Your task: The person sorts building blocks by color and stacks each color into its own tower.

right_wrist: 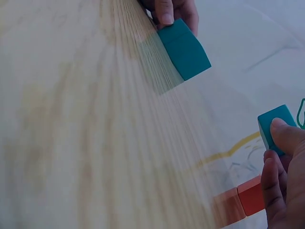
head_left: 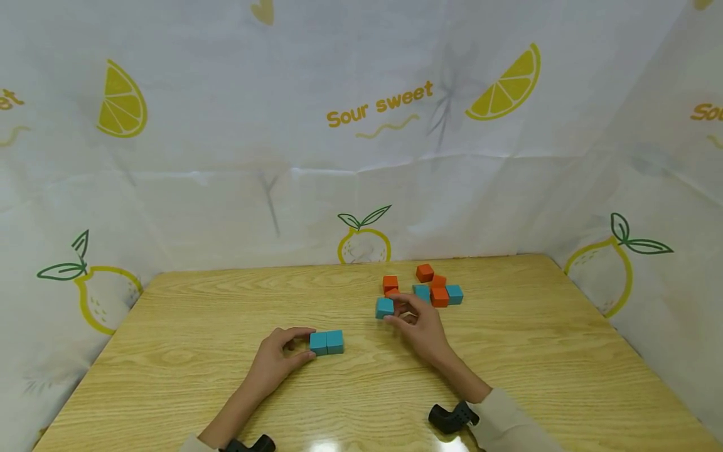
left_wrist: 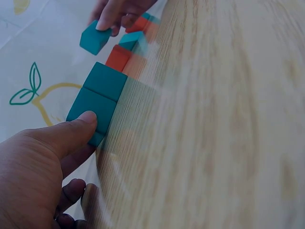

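Two blue blocks [head_left: 326,343] sit side by side on the wooden table [head_left: 226,301], their faces touching. My left hand [head_left: 275,359] pinches the left one between thumb and fingers; the left wrist view shows the thumb [left_wrist: 81,125] pressed on its near face. To the right, my right hand [head_left: 420,326] holds another blue block [head_left: 385,307] by its right side between thumb and fingertips. In the right wrist view this block [right_wrist: 276,121] appears raised off the table, apart from the pair.
Behind the right hand lie loose blocks: several orange ones [head_left: 425,272] and blue ones [head_left: 454,294], some touching. A white sheet [head_left: 226,213] printed with lemons hangs along the table's back and sides.
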`<state>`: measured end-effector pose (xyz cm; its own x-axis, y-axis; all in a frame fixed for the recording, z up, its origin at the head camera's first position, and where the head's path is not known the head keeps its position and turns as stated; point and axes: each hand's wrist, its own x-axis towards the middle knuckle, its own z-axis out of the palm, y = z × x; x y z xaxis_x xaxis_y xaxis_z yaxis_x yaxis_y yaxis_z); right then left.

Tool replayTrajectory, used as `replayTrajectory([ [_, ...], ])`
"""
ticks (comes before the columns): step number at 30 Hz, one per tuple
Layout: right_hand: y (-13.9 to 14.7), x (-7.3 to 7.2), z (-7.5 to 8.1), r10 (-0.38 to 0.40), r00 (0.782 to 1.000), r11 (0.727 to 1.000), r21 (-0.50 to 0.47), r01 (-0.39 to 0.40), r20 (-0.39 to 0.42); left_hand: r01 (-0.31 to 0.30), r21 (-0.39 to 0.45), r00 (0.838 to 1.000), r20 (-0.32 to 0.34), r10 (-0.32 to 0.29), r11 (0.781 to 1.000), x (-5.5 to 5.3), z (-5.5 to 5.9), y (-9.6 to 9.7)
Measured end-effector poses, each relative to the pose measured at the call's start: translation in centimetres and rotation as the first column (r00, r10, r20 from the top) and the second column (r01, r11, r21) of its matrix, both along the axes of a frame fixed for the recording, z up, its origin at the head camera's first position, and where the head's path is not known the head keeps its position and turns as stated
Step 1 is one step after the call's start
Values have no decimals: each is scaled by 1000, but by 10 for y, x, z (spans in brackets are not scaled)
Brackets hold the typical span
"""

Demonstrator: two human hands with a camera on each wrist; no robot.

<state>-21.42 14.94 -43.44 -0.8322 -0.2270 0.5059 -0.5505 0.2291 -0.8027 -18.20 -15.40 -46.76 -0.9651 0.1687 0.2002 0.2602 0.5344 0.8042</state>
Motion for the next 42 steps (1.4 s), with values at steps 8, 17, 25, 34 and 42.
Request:
replayTrajectory([
  [8,-12,-1,-2,26,999,1000,-15,-26,-21,-5,-7,1000,-7,5,1000,-1,-2,0],
  [17,-27,1,0,49,999,998,-40,-49,8,-3,-1,1000,-4,3,1000,-1,-2,0],
  [25,-39,3,2,64,998,997,-37,-65,-27,-10,-11,1000,-9,10,1000,0,-2,0],
  [34,-49,5,3,105,990,994,-16,-107,-91,-2,-3,1000,-16,2,1000,-1,-3,0],
  [42,-61,9,5,117,991,993,3,-117,-61,0,-8,1000,-17,-1,1000,-1,-4,-1],
])
